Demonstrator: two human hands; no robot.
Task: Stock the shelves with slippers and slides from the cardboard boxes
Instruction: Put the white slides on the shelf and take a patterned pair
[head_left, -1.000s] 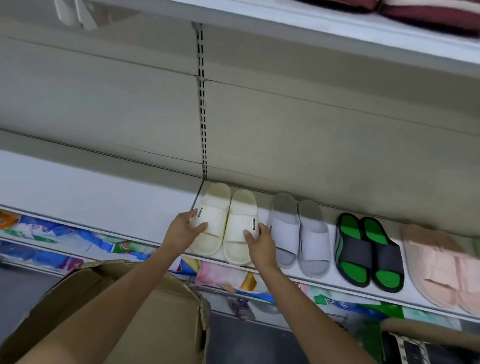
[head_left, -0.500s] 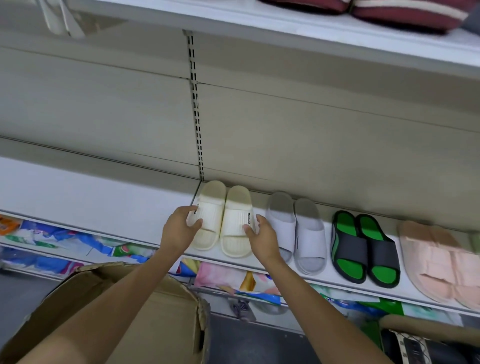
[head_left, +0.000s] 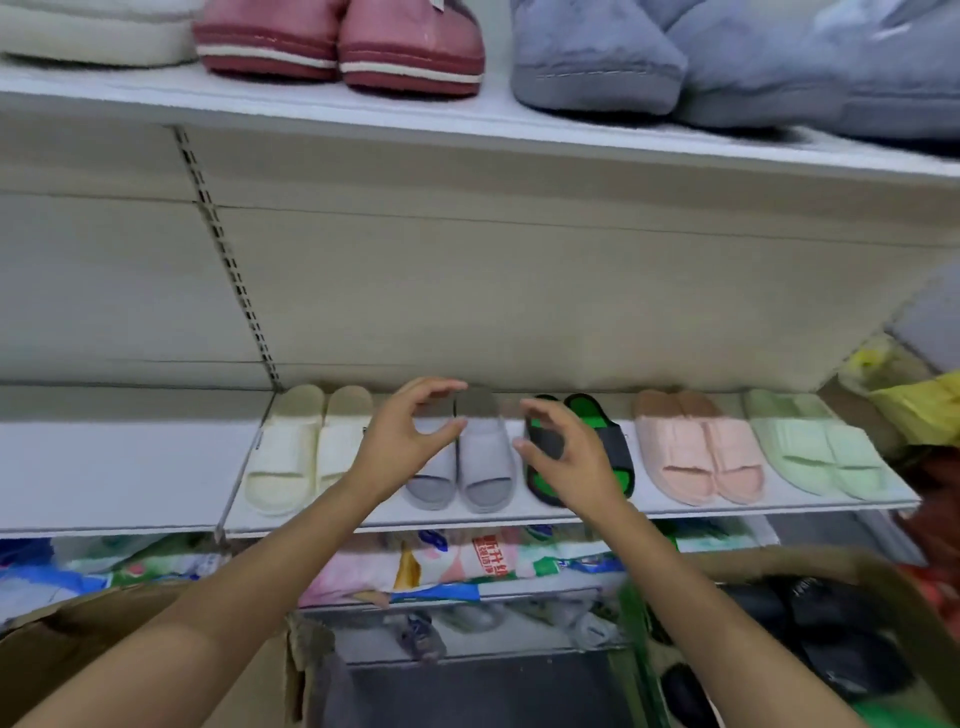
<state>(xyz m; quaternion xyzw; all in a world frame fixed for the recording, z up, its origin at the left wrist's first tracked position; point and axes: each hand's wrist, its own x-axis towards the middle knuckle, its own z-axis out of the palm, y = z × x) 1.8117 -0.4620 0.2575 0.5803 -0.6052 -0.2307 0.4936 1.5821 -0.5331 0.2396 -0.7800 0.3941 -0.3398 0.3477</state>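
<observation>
Having let go of the cream slides (head_left: 306, 447) at centre left, the left hand (head_left: 400, 441) and right hand (head_left: 566, 457) are hovering loosely spread, holding nothing, over the grey slides (head_left: 478, 457) mid-frame, suggesting straightening is passing to the next pair.

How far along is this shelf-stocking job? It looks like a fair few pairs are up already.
Five pairs stand in a row on the shelf: cream slides, grey slides, black-and-green slides, pink slides and pale green slides. Right now the left hand and right hand hover open by the grey pair, holding nothing. Dark footwear remains in the box on the right, and shelf space left of the cream pair is unfilled.
</observation>
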